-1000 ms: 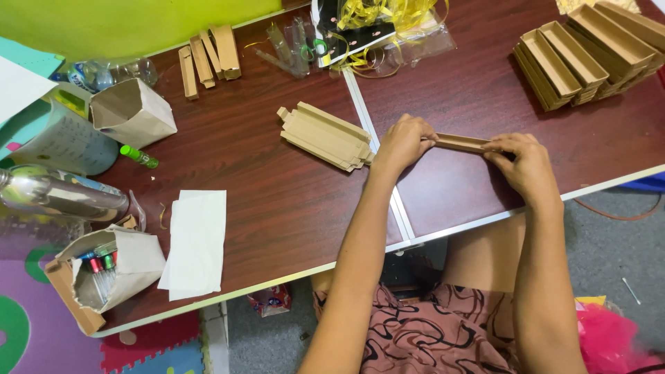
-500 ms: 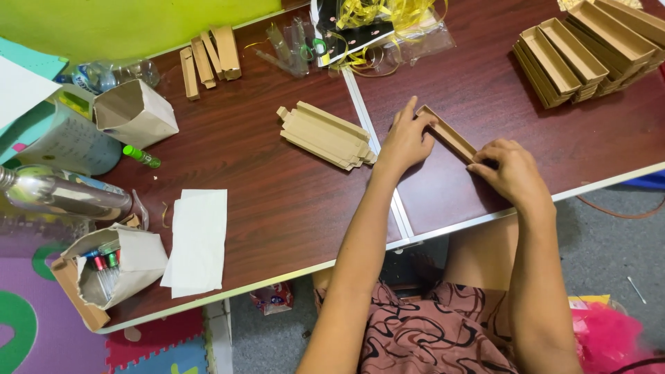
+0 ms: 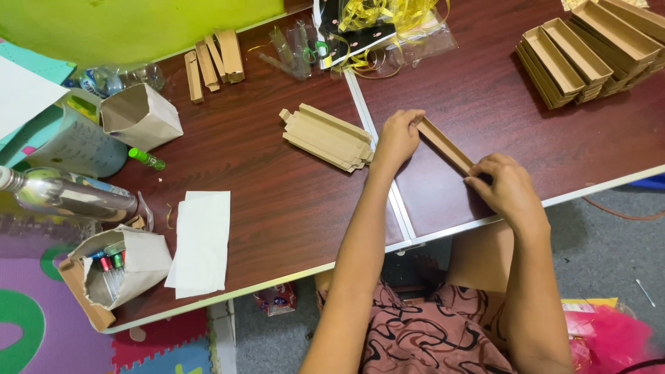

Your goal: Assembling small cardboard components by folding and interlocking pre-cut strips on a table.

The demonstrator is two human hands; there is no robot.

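Dark wood-grain table fills most of the frame, grey floor at lower right, foam mat at lower left. Centre right: left hand presses on the far end of a long narrow cardboard tray, fingers curled over its edge; right hand pinches the near end, fingers bent tight on it. Tray lies diagonally on the table, touching both hands. Just left of the left hand, a stack of flat folded cardboard pieces. Upper right corner: pile of finished open trays. Top centre: clear bags with yellow ribbon. Upper left: a few cardboard strips, an open paper bag, a green marker. Left edge: a shiny metal bottle. Lower left: white paper sheet beside a paper bag of markers.
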